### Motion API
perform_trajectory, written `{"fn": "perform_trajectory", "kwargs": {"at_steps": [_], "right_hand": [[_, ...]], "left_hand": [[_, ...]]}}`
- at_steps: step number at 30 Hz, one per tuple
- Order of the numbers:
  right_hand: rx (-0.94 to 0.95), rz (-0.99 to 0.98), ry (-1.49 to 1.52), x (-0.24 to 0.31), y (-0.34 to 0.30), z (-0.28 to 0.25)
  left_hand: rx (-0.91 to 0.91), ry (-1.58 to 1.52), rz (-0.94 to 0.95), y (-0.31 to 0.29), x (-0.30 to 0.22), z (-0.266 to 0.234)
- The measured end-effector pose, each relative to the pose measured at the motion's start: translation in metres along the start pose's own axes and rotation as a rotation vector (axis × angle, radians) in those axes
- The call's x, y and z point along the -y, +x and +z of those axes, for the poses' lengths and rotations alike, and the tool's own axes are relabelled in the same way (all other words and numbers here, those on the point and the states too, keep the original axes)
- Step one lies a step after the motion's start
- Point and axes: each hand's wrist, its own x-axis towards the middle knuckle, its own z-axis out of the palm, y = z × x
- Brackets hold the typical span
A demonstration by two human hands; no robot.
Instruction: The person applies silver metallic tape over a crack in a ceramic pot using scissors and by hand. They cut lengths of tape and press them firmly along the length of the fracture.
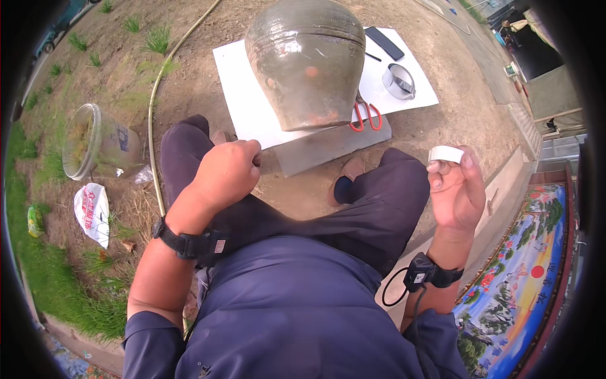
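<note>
My right hand (459,189) is raised at the right, its thumb and fingers pinching a small roll of white tape (445,153). Over my left thigh, my left hand (228,169) is closed; whatever its fingers may hold is hidden. In front of me a large brown-green glazed jar (307,72) stands on a white sheet (237,76). Red-handled scissors (367,118) lie by the jar's base on the right. Farther right on the sheet are a wider roll of tape (399,82), a dark phone (385,43) and a thin black stick (373,57).
A flat grey slab (338,146) lies at the sheet's near edge. On the left a pale hose (153,117) crosses the dirt, beside a clear bucket (95,144) and a white plastic bag (92,215). At right stands a painted panel (514,278).
</note>
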Motion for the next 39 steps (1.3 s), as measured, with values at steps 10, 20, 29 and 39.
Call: {"fn": "perform_trajectory", "kwargs": {"at_steps": [10, 20, 29, 39], "right_hand": [[0.099, 0.066, -0.081, -0.026, -0.005, 0.018], [0.124, 0.112, -0.191, -0.042, -0.008, 0.035], [0.118, 0.129, -0.235, -0.043, -0.003, 0.034], [0.124, 0.091, -0.211, -0.049, -0.001, 0.026]], "left_hand": [[0.092, 0.027, 0.091, -0.003, -0.032, 0.01], [0.113, -0.076, 0.19, 0.001, -0.052, 0.006], [0.027, -0.391, 0.043, 0.008, -0.053, 0.007], [0.104, -0.562, -0.487, 0.089, 0.06, -0.012]]}}
